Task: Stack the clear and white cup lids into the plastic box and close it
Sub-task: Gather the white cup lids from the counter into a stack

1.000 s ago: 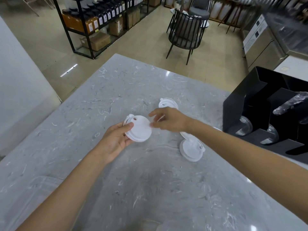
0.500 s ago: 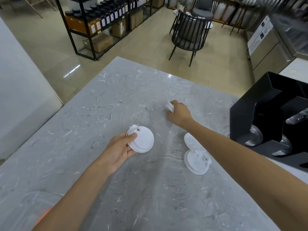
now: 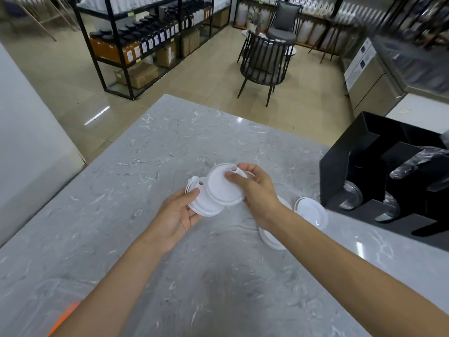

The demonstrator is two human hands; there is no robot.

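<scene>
White lids fill both our hands above the table (image 3: 170, 147). Our left hand (image 3: 176, 215) grips a lid stack (image 3: 206, 206); our right hand's (image 3: 258, 193) fingers pinch one white lid (image 3: 222, 188) overlapping it.

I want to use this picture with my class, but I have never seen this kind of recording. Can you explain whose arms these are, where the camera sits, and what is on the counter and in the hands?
No machine here: a person wears a camera on the head, looking down at their own bare arms. The left hand holds a small stack of white lids. The right hand holds one more white lid overlapping that stack. They work over a grey marble counter. More lids lie to the right, beside a black holder. A clear plastic box shows at bottom left.
</scene>
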